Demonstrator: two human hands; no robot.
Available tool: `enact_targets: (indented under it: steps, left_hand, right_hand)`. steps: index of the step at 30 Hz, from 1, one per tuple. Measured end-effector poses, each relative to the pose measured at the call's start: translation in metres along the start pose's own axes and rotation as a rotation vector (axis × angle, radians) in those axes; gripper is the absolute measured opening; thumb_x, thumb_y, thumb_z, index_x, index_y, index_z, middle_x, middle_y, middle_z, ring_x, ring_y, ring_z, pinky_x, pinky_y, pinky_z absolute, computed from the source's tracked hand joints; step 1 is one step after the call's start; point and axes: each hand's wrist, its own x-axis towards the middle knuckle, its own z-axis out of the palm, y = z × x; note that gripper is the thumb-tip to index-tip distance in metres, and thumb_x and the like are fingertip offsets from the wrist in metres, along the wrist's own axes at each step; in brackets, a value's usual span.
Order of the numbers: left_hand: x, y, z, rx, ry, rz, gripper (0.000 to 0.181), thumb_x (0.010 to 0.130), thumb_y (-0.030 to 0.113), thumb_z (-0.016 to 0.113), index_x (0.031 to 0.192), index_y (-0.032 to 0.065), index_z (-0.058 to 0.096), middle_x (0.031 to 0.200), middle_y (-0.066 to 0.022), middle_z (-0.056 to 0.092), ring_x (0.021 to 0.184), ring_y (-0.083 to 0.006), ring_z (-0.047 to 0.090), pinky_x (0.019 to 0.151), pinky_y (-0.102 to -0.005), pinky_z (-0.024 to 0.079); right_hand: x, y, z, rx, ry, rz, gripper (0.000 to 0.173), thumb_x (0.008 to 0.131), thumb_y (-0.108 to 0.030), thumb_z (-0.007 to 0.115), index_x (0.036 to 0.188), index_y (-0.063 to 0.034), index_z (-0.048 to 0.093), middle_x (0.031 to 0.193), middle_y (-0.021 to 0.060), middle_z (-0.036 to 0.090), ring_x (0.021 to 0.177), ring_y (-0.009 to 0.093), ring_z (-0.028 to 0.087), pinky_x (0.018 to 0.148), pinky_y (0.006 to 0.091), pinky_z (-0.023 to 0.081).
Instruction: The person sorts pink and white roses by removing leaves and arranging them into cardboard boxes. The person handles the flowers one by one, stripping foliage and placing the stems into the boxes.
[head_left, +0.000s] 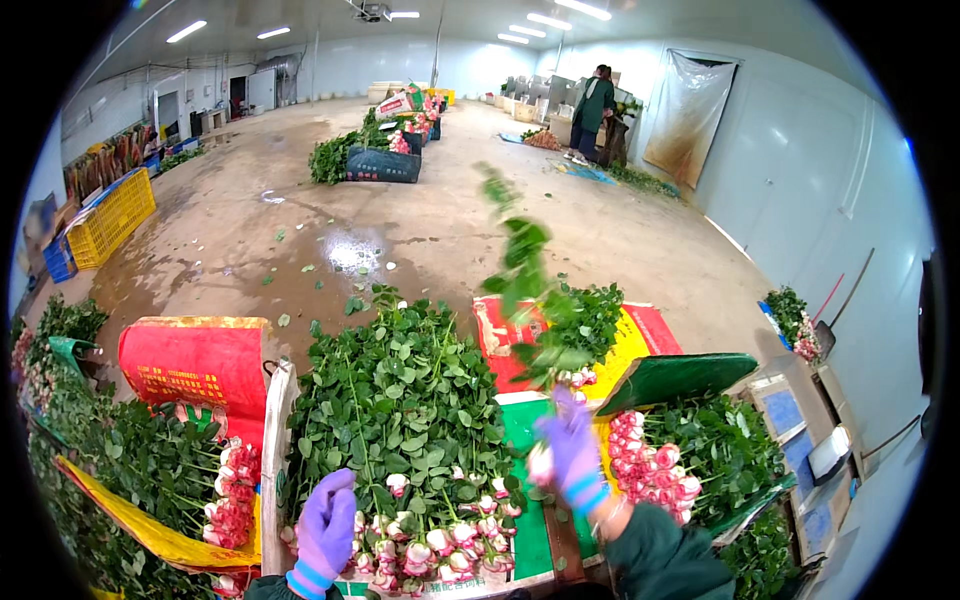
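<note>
My right hand (571, 442), in a purple glove with a blue-striped cuff, is shut on a rose stem (525, 255). The stem's leaves blur upward and its pink-white bloom (540, 463) hangs beside the fingers. My left hand (327, 521), gloved alike, is over the lower left edge of a large heap of cut roses (405, 420), fingers curled; whether it touches a bloom cannot be told. The heap's white blooms with pink edges (420, 559) face me. Behind the right hand, a smaller bunch of roses (589, 322) lies on red and yellow sheeting (637, 337).
Wrapped rose bundles lie left (229, 495) and right (652, 465), beside a whitish upright board (279, 457). A yellow crate (112, 221) stands far left. Across the wet floor are a dark flower container (382, 163) and a person (595, 112) at the back right.
</note>
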Motion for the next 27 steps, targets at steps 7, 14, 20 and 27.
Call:
enact_targets:
  steps: [7,14,20,27]
  left_hand:
    - [0.007,0.003,0.008,-0.032,-0.036,0.009,0.029,0.091,0.008,0.048,0.117,-0.0022,0.049,0.11,-0.0102,0.056,0.1,-0.0153,0.054,0.088,-0.0265,0.042]
    - [0.056,0.004,-0.029,-0.159,0.112,0.042,0.042,0.09,0.005,0.049,0.129,-0.0018,0.036,0.122,-0.0126,0.05,0.112,-0.0157,0.049,0.092,-0.0252,0.04]
    - [0.065,-0.01,-0.07,-0.263,0.273,-0.087,0.038,0.091,0.018,0.05,0.125,0.0023,0.043,0.108,-0.0054,0.059,0.094,-0.0112,0.055,0.078,-0.0228,0.044]
    - [0.055,0.014,-0.074,-0.152,0.32,0.038,0.033,0.092,0.009,0.046,0.123,-0.0024,0.043,0.109,-0.0099,0.059,0.099,-0.0151,0.056,0.085,-0.0252,0.044]
  right_hand:
    - [0.191,-0.003,-0.1,-0.611,0.514,-0.342,0.051,0.087,-0.031,0.054,0.123,0.0033,0.044,0.119,0.0199,0.055,0.109,0.027,0.053,0.09,0.0336,0.04]
    - [0.005,0.073,0.024,-0.883,-0.624,-0.053,0.034,0.086,-0.027,0.052,0.117,-0.0122,0.054,0.092,0.0171,0.063,0.084,0.028,0.063,0.075,0.0356,0.049]
    - [-0.055,0.14,0.162,-0.648,-0.864,0.465,0.03,0.085,-0.029,0.05,0.11,-0.0138,0.058,0.089,0.0155,0.064,0.084,0.03,0.062,0.074,0.0367,0.048]
    - [-0.099,0.221,0.228,-1.122,-0.928,0.463,0.038,0.078,-0.031,0.051,0.096,0.0011,0.06,0.099,0.025,0.06,0.094,0.038,0.058,0.083,0.0429,0.046]
